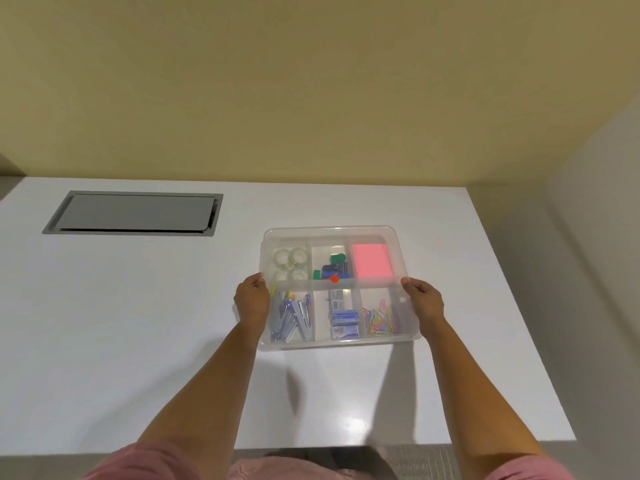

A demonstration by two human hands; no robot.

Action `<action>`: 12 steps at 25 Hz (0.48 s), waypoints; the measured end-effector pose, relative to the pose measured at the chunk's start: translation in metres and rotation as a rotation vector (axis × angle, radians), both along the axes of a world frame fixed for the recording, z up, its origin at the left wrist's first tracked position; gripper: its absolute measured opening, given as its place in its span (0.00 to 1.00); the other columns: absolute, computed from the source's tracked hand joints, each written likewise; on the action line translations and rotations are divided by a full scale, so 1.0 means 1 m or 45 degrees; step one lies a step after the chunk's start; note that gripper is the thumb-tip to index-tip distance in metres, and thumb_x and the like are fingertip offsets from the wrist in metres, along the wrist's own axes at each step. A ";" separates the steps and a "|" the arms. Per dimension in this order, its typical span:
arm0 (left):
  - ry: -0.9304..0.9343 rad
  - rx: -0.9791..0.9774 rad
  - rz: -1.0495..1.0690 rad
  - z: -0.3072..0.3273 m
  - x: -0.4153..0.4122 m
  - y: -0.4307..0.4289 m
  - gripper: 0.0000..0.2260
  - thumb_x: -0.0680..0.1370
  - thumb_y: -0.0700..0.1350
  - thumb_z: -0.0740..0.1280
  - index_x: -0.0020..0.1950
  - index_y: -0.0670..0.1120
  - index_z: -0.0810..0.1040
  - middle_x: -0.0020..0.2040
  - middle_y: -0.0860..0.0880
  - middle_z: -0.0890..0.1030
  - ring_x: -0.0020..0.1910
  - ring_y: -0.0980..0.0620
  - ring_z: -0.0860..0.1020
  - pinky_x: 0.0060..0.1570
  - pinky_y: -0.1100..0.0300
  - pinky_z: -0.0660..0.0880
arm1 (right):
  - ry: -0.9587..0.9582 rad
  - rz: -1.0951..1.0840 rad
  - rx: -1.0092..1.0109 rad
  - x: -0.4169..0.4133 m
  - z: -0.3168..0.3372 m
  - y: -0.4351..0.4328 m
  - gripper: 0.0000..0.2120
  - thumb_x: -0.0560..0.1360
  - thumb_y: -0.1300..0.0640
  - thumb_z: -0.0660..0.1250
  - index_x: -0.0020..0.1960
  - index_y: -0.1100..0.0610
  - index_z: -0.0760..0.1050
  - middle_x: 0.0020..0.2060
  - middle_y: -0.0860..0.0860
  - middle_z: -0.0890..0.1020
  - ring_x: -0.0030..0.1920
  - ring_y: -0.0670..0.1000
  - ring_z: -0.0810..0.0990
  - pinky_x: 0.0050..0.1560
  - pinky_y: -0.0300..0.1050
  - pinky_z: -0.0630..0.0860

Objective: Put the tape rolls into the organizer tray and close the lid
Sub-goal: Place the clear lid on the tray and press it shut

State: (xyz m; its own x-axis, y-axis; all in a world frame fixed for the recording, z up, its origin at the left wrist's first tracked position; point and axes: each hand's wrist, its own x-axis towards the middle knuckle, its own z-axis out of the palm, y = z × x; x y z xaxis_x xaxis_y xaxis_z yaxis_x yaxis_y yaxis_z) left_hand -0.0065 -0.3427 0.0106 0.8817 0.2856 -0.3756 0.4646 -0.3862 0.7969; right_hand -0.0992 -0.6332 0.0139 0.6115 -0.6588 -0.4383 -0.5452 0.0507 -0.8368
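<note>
A clear plastic organizer tray with six compartments sits on the white table. Several clear tape rolls lie in its back left compartment. A clear lid covers the tray. My left hand grips the lid's left edge and my right hand grips its right edge. Whether the lid is fully seated I cannot tell.
Other compartments hold clips, a pink pad, metal fasteners, staple boxes and coloured paper clips. A grey cable hatch is set in the white table at back left. A wall stands behind the table.
</note>
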 end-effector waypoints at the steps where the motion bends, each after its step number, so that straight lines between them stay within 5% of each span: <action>1: 0.005 0.007 0.007 -0.001 -0.007 0.002 0.15 0.81 0.40 0.57 0.64 0.40 0.77 0.65 0.40 0.77 0.65 0.40 0.73 0.68 0.51 0.69 | 0.002 -0.006 0.001 -0.007 -0.001 0.002 0.14 0.77 0.53 0.67 0.59 0.60 0.79 0.58 0.55 0.81 0.52 0.51 0.76 0.55 0.44 0.71; 5: 0.021 0.012 0.084 -0.001 -0.037 0.005 0.15 0.81 0.40 0.57 0.63 0.41 0.78 0.64 0.40 0.78 0.65 0.40 0.73 0.67 0.52 0.69 | -0.015 -0.018 0.059 -0.034 -0.003 0.006 0.14 0.76 0.53 0.68 0.59 0.59 0.79 0.56 0.53 0.81 0.53 0.51 0.76 0.59 0.46 0.71; 9: 0.033 -0.002 0.224 0.000 -0.068 0.003 0.13 0.80 0.40 0.58 0.58 0.39 0.80 0.60 0.39 0.80 0.61 0.39 0.75 0.55 0.58 0.71 | -0.034 0.033 0.206 -0.058 -0.004 0.004 0.16 0.76 0.52 0.69 0.60 0.59 0.78 0.47 0.51 0.79 0.44 0.49 0.74 0.46 0.40 0.73; 12: 0.144 -0.075 0.353 0.000 -0.079 0.004 0.13 0.79 0.44 0.61 0.58 0.42 0.81 0.59 0.39 0.81 0.58 0.38 0.77 0.59 0.52 0.75 | -0.064 0.010 0.348 -0.070 -0.005 0.005 0.16 0.76 0.55 0.69 0.60 0.62 0.77 0.41 0.52 0.77 0.41 0.50 0.74 0.44 0.41 0.74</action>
